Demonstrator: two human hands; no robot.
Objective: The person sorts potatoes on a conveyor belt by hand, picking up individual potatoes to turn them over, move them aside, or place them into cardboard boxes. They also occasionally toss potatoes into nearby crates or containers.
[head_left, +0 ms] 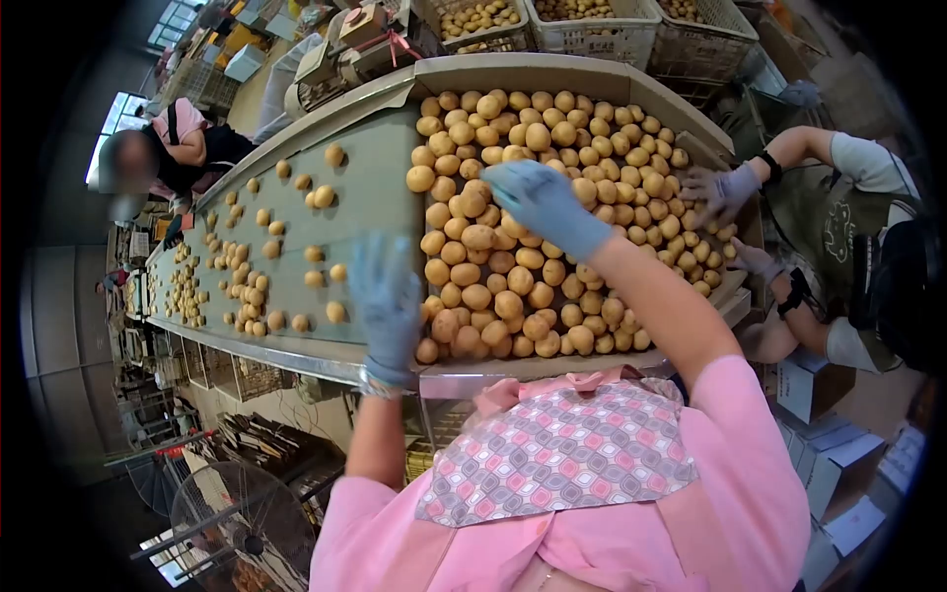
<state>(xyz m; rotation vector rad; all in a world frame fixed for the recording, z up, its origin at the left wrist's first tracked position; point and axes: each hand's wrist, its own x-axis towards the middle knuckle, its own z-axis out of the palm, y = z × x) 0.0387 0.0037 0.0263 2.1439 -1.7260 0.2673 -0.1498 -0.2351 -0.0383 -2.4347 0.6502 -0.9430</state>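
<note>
Round yellow-brown potatoes cover the sorting tray at the end of a green conveyor belt. Both my hands wear blue-grey gloves. My left hand is raised over the belt's end, beside the tray's left edge; motion smears it, but its fingers show apart with nothing in them. Reaching across the pile, my right hand lies low over the potatoes in the middle, its fingers stretched to the left. Its fingertips are slightly blurred, and the palm side is hidden.
Loose potatoes are scattered along the belt. Across the right end, a co-worker's gloved hands touch the pile. Crates of potatoes stand beyond the tray's far wall. Another person stands beside the belt at left. A large fan is below left.
</note>
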